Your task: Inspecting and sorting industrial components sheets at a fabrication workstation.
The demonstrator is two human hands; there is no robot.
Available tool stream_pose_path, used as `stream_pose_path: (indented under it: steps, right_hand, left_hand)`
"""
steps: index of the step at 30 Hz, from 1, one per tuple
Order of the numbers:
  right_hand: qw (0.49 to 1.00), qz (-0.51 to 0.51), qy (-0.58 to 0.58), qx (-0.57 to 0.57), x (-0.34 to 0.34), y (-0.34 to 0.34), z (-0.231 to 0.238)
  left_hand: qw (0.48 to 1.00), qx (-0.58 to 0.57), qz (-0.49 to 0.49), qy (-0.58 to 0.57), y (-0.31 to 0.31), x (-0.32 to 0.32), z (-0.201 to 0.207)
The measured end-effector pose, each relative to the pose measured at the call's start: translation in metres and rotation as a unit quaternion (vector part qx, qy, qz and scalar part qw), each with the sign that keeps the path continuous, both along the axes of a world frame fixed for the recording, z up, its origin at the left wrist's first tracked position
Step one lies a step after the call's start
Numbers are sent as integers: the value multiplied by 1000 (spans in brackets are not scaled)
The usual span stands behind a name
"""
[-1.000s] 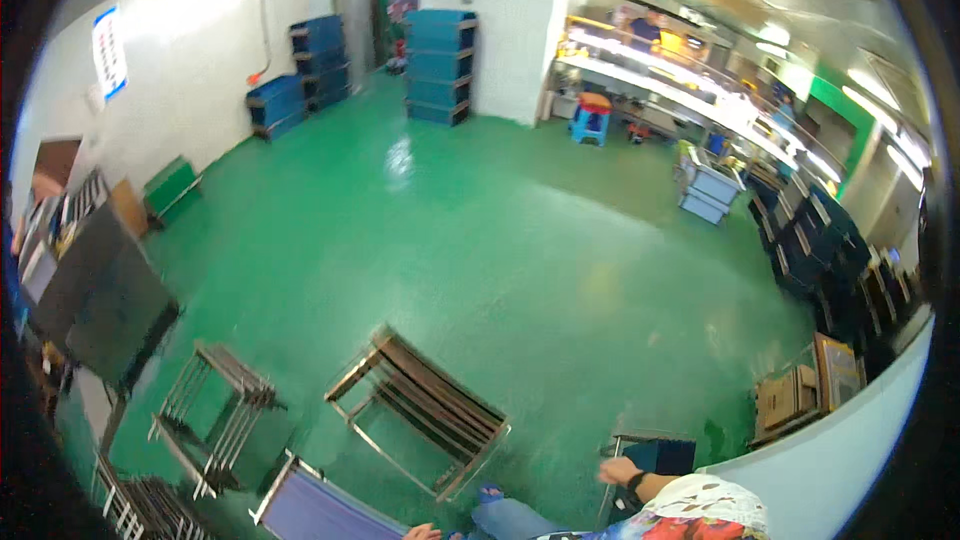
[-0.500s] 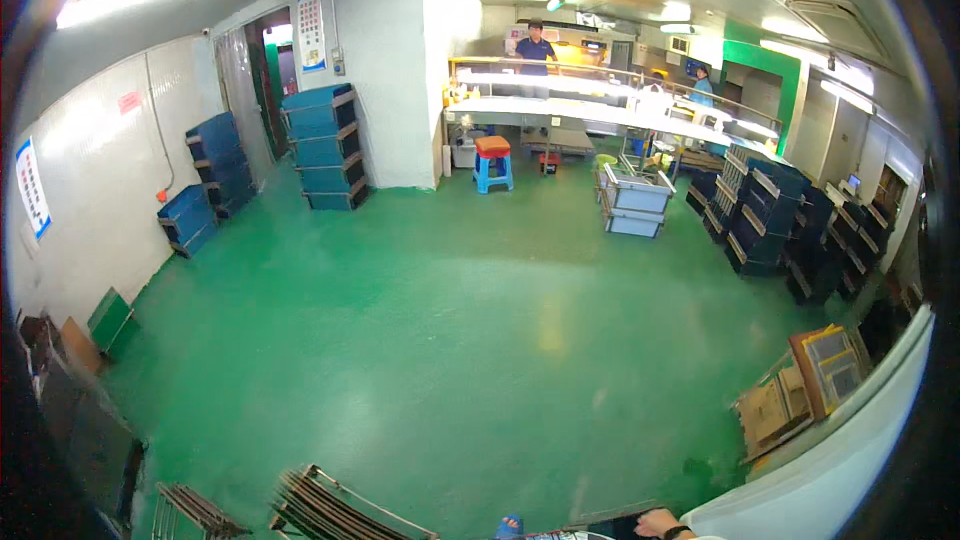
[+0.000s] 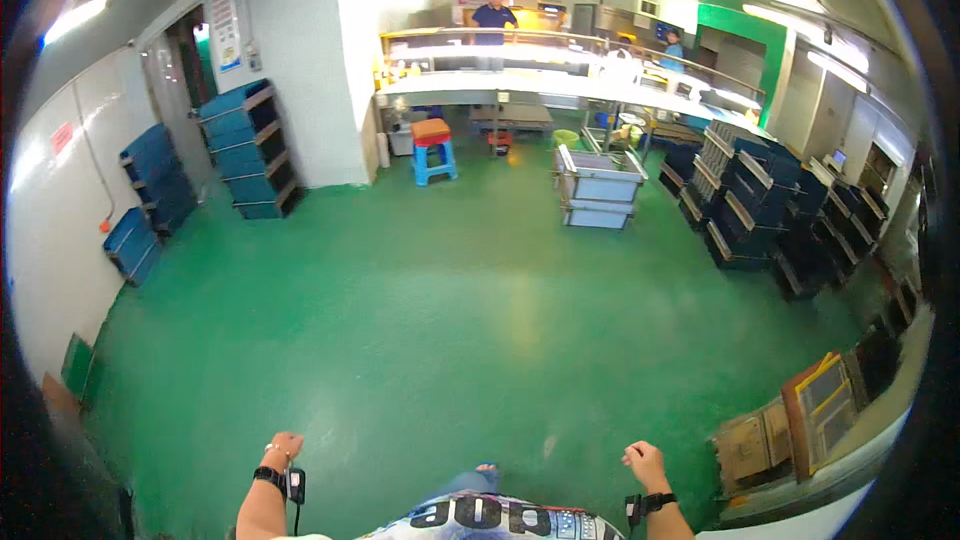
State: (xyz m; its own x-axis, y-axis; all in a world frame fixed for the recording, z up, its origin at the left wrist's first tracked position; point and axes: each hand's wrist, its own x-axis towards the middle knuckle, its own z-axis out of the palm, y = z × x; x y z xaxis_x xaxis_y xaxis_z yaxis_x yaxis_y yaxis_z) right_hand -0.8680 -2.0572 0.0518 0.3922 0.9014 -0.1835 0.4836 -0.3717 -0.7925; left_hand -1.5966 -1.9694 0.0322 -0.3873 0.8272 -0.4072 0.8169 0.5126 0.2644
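I am looking down at my left hand (image 3: 285,445), which is hanging low at the near left with its fingers curled into a loose fist, gripping nothing; a dark band is sitting on its wrist. My right hand (image 3: 645,462) is hanging at the near right, also wearing a dark wrist strap, its fingers bent inward and holding nothing that I can see. Both hands are hovering over the glossy green painted floor (image 3: 450,320), well apart from each other, with my printed shirt showing between them at the near edge.

Nearest to my right hand, flat brown cardboard pieces and framed boards (image 3: 790,420) are leaning at the near right. Farther off, stacked blue plastic crates (image 3: 245,150) are standing against the white wall on the far left, and dark blue crate stacks (image 3: 750,195) are lining the far right. Grey metal bins (image 3: 598,188) are sitting near the middle far side, beside a blue stool with an orange seat (image 3: 433,145). Behind a long white counter (image 3: 530,90), two people are standing.
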Motion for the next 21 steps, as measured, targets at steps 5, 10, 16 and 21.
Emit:
stream_pose_path:
  steps: [5,10,16,21]
  right_hand:
    - [985,-158,66,38,76,21,-15]
    - [948,-294,122,15,169,54,-51]
    - [979,-202,-17,-11,317,208,-78]
    - [989,-26,-138,50,388,434,-31]
  left_hand:
    - [964,80,-199,-156,206,220,-4]
    - [858,47,-458,-227,357,509,-28]
    - [820,-49,-497,-279,440,647,-71]
    - [957,-173,-190,-131,496,593,-106]
